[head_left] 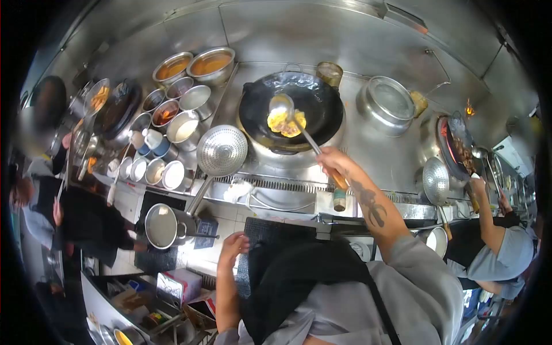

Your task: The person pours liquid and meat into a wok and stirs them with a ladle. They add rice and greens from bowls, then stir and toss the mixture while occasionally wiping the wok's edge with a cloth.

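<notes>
My right hand point(333, 161) is closed around the handle of a long metal ladle point(309, 140), near the wooden grip at its end. The ladle's bowl is tilted over a yellow, egg-like food point(286, 127) in the middle of a large black wok point(326, 115). Part of the food is hidden under the ladle. My left hand point(233, 246) hangs in front of the stove with loosely bent fingers and nothing in it. Nearest to it are a perforated metal skimmer point(222, 150) and a metal pot point(161, 226).
Seasoning containers point(184, 127) and two bowls of orange liquid point(211, 63) stand left of the wok. A lidded steel pot point(386, 103) sits to its right. Co-workers point(499, 247) point(75, 213) stand at both sides. An open drawer point(132, 293) is behind at lower left.
</notes>
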The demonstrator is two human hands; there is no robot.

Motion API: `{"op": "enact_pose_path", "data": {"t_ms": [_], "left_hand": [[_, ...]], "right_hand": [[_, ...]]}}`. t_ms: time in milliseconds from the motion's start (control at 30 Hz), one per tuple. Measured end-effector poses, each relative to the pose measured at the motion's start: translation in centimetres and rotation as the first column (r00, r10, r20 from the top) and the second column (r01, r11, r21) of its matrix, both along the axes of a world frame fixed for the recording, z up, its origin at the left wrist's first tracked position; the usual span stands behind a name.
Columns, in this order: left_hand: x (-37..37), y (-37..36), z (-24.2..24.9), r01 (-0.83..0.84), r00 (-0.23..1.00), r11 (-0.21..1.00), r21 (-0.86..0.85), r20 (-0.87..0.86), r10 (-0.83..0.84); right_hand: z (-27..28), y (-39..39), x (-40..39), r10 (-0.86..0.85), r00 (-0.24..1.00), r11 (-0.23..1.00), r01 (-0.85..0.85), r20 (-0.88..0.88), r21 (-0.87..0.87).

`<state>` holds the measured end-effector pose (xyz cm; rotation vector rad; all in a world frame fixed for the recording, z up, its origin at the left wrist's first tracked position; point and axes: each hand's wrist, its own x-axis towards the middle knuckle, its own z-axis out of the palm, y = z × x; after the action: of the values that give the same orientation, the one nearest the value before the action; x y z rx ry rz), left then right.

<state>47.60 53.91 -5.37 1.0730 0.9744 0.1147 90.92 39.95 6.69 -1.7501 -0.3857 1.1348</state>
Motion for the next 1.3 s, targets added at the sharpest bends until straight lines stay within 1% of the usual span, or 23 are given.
{"op": "enact_pose_path", "data": {"t_ms": [133,233,267,333,367,400,500,567,600,700,733,833,867,900,933,967,1000,1033,1067,1167,1200,1233,1300], "left_hand": [[8.2,1.6,2.3,0.325,0.944,0.945,0.039,0.050,-0.327],[12.7,2.0,4.1,0.476,0.846,0.850,0.227,0.146,-0.513],[14.4,2.1,5.0,0.492,0.805,0.807,0.325,0.183,-0.564],[18.4,2.3,7.3,0.335,0.780,0.533,0.777,0.088,-0.619],[20.3,2.5,8.8,0.179,0.791,0.345,0.921,0.074,-0.608],[22.2,2.9,10.0,0.011,0.803,0.128,0.992,0.067,-0.593],[26.8,4.3,11.7,-0.106,0.830,-0.049,0.993,0.062,-0.555],[29.5,6.0,8.9,0.005,0.793,-0.055,0.998,-0.038,-0.608],[30.5,6.4,7.7,0.062,0.771,-0.061,0.996,-0.087,-0.631],[31.5,5.9,7.5,0.172,0.754,-0.067,0.983,-0.175,-0.633],[31.0,5.3,7.8,0.155,0.767,-0.079,0.985,-0.171,-0.618],[31.5,5.0,8.4,0.080,0.785,-0.129,0.988,-0.142,-0.603],[31.5,5.6,7.2,0.066,0.771,-0.133,0.989,-0.135,-0.622],[31.7,6.0,6.0,0.044,0.753,-0.132,0.990,-0.119,-0.647],[31.8,6.3,4.8,0.062,0.754,-0.148,0.987,-0.143,-0.641],[32.0,6.4,4.0,0.072,0.748,-0.166,0.983,-0.163,-0.643],[31.8,5.9,5.1,-0.021,0.748,-0.150,0.988,-0.084,-0.659],[31.7,5.4,6.8,-0.110,0.746,-0.131,0.985,-0.005,-0.666],[32.4,4.9,7.5,-0.068,0.747,-0.119,0.991,-0.029,-0.664],[31.3,5.3,7.2,0.036,0.763,-0.122,0.992,-0.106,-0.638],[31.6,5.6,6.2,0.020,0.757,-0.141,0.990,-0.107,-0.645],[31.8,5.8,5.8,0.001,0.757,-0.158,0.987,-0.103,-0.645],[31.4,5.2,6.9,-0.001,0.784,-0.111,0.994,-0.068,-0.617]], "right_hand": [[1.8,-3.9,-0.3,0.065,0.990,0.998,-0.067,-0.128,-0.016],[-0.4,-5.4,-0.1,0.066,0.996,0.997,-0.069,0.067,0.043],[-1.2,-4.7,-1.1,0.034,0.962,0.989,-0.072,0.271,0.132],[-1.9,-1.9,-3.1,0.046,0.839,0.995,0.012,0.542,-0.104],[-1.6,-1.3,-3.8,0.068,0.818,0.987,0.028,0.571,-0.158],[-1.3,-0.7,-4.6,0.093,0.797,0.976,0.045,0.597,-0.211],[1.2,-1.1,-6.0,0.130,0.897,0.980,-0.053,0.422,-0.190],[2.3,-2.4,-5.6,0.167,0.928,0.979,-0.115,0.334,-0.169],[4.3,-2.3,-6.1,0.188,0.912,0.961,-0.094,0.366,-0.261],[-1.6,-0.7,-6.2,0.253,0.654,0.892,0.127,0.713,-0.433],[-0.2,-0.1,-7.1,0.246,0.718,0.873,0.127,0.651,-0.470],[1.4,-1.9,-5.7,0.250,0.718,0.935,-0.004,0.650,-0.355],[2.3,-2.4,-4.9,0.167,0.861,0.961,-0.034,0.481,-0.273],[2.4,-2.2,-3.9,0.283,0.843,0.922,-0.107,0.458,-0.372],[1.3,-1.7,-3.6,0.262,0.844,0.902,-0.042,0.468,-0.430],[1.0,-1.2,-4.5,0.175,0.762,0.922,0.096,0.624,-0.376],[-0.8,-0.5,-3.9,0.194,0.710,0.907,0.134,0.677,-0.400],[0.6,0.1,-4.7,0.081,0.799,0.928,0.158,0.595,-0.338],[-0.5,0.7,-4.2,0.121,0.857,0.922,0.091,0.501,-0.378],[-4.4,-1.1,-3.5,0.117,0.771,0.990,-0.043,0.626,-0.132],[3.2,-2.0,-5.2,0.094,0.935,0.978,-0.023,0.341,-0.207],[0.6,-2.4,-3.4,0.223,0.835,0.967,-0.123,0.504,-0.224],[3.1,-2.1,-4.4,0.138,0.860,0.956,0.014,0.492,-0.292]]}}
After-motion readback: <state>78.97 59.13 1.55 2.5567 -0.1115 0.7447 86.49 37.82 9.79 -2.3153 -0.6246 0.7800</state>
